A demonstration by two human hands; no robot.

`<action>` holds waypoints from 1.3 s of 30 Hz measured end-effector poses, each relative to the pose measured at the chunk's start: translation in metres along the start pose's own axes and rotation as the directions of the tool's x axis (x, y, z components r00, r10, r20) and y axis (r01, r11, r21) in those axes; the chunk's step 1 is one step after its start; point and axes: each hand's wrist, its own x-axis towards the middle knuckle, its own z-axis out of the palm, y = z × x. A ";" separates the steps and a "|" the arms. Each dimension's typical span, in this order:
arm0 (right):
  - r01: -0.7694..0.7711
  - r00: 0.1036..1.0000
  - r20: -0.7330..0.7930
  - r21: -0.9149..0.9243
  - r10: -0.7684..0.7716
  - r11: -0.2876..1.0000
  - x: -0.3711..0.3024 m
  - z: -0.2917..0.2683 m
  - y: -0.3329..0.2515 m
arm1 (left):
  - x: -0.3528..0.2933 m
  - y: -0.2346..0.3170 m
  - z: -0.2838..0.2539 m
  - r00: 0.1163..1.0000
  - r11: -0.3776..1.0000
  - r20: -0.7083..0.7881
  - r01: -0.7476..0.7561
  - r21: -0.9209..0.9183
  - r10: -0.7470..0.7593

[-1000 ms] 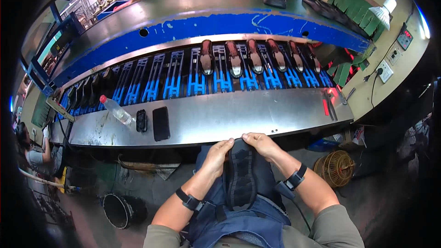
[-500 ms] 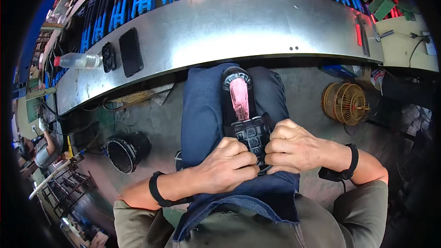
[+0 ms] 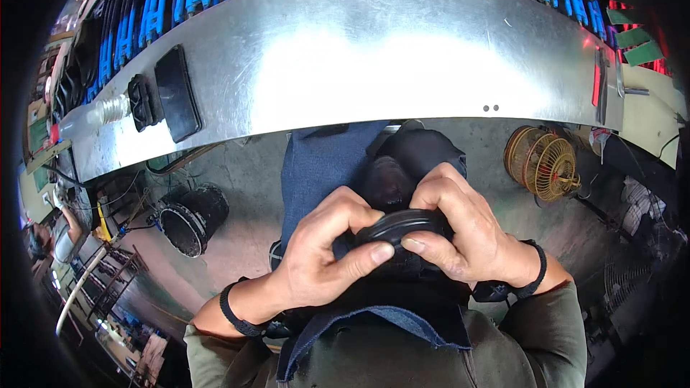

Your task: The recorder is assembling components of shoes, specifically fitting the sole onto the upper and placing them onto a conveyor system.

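A black shoe [image 3: 399, 224] is over my lap with its rounded sole edge toward me. My left hand [image 3: 323, 248] grips the left side of that edge, thumb on the near face and fingers curled behind. On the other side, my right hand [image 3: 463, 237] holds the shoe the same way, so the two thumb tips almost meet. The tread and the pink patch on the underside are out of sight from here. Blue denim cloth [image 3: 323, 165] covers my lap beneath the shoe.
Beyond my knees runs a metal bench [image 3: 345, 50] bearing a phone [image 3: 178, 93], a small black case [image 3: 144, 103] and a plastic bottle [image 3: 93, 116]. A black bucket [image 3: 190, 219] and a wire basket [image 3: 543, 162] stand on the floor. Another person [image 3: 61, 233] is at far left.
The shoe has been tipped, so its treaded underside no longer shows and its rounded edge faces me. Both hands have shifted from knuckles up to thumbs on the near face.
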 end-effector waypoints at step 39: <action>0.811 0.554 -0.414 0.074 -0.722 0.580 -0.088 0.054 -0.148 | -0.124 0.129 0.045 0.491 0.439 0.166 -0.856 0.274 0.855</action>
